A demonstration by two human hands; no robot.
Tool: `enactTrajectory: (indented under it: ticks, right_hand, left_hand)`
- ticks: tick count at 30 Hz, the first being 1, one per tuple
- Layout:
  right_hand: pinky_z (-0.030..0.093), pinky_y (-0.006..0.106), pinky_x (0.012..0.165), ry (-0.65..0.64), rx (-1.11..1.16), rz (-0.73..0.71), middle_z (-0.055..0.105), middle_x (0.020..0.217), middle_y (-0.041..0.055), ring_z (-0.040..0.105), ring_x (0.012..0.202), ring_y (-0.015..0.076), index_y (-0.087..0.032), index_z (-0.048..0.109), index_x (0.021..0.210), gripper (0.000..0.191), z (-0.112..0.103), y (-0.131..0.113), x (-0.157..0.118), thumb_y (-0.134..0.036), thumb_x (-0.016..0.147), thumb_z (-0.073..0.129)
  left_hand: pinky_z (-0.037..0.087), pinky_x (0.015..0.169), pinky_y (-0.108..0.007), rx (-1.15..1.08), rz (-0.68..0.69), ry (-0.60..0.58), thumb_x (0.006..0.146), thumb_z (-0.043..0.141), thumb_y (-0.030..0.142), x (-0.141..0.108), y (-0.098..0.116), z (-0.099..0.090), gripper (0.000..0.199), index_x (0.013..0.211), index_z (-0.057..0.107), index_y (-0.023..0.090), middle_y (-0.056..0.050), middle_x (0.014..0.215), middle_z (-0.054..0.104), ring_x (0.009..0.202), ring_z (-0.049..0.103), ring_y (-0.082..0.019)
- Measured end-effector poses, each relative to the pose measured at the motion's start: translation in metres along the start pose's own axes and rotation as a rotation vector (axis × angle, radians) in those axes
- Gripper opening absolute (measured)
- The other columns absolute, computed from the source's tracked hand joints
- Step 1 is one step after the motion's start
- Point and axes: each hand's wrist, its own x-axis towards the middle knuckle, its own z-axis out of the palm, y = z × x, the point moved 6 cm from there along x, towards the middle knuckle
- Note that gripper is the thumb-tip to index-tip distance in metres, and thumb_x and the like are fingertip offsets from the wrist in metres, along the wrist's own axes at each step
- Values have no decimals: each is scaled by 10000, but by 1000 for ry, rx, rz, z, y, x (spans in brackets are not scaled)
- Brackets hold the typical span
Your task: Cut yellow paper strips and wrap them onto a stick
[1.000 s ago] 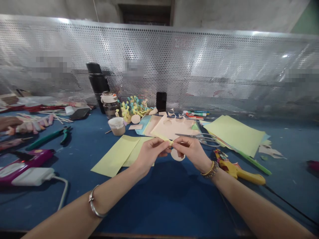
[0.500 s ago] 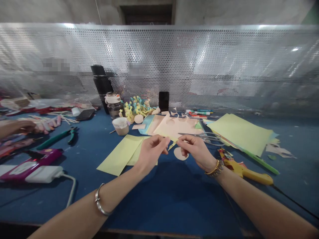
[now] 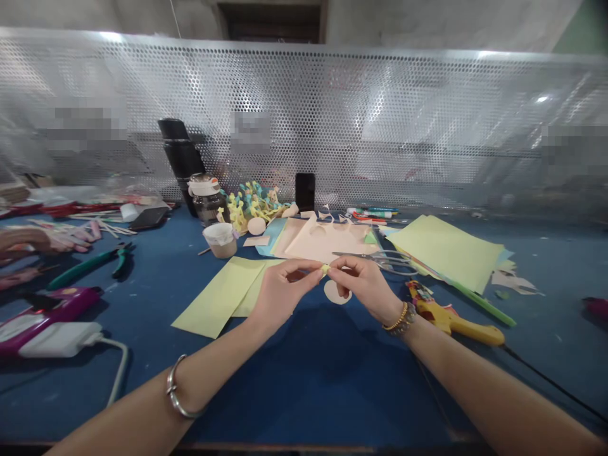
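Between the fingertips of both hands is a small yellow paper piece (image 3: 325, 270). My left hand (image 3: 289, 285) pinches it from the left, fingers closed. From the other side my right hand (image 3: 363, 283) grips it between thumb and forefinger. A pale paper circle (image 3: 336, 292) lies on the table just under my right fingers. Yellow paper sheets (image 3: 209, 301) are by my left hand. Beyond the hands lie pale pink sheets (image 3: 332, 242) with round cut-outs, and scissors (image 3: 375, 256) rest at their near edge.
A yellow glue gun (image 3: 475, 329) and green knife (image 3: 484, 304) lie right, near a yellow paper stack (image 3: 446, 250). A cup (image 3: 221, 240), jar (image 3: 208, 201), paper flowers (image 3: 251, 206) and phone (image 3: 304, 192) stand behind. Left are pliers (image 3: 85, 266), a power strip (image 3: 52, 316) and another person's hand (image 3: 23, 244).
The view has swung slightly right, so most things appear farther left. The yellow piece, earlier a longer strip with a dangling end, now looks small and compact between my fingertips.
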Motion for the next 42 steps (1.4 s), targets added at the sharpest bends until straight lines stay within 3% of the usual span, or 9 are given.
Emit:
enactTrajectory:
  ticks: [11,25,33,42]
  right_hand:
    - [397,196,431,-16,-87,-26,528,509,-41,485,435,72,-144,613,735,200,1,-2,-1,-338,779,630]
    - [421,205,459,12,-190,-130,598,642,-3,518,477,77,-151,625,712,162,0,-8,-3,-298,779,630]
    - [369,199,410,40,-52,25,506,465,-50,470,415,84,-155,611,770,260,-3,2,-1,-411,812,583]
    - [335,203,408,-27,-79,48,505,511,-43,426,423,69,-146,647,727,285,3,0,-1,-430,754,639]
  left_hand:
    - [504,663,-207,-189,-220,-77,677,763,339,0,-11,7,222,797,706,160,-9,727,686,710,620,-117]
    - [517,719,-229,-212,-292,-120,691,756,347,0,-12,9,239,789,690,139,-35,788,682,774,633,-133]
    - [490,653,-201,-329,-363,-112,701,746,373,-1,-17,10,257,761,650,142,-17,754,621,768,591,-119]
    - [476,652,-204,-348,-348,-148,694,746,397,-2,-18,12,260,761,665,159,-9,779,611,777,572,-117]
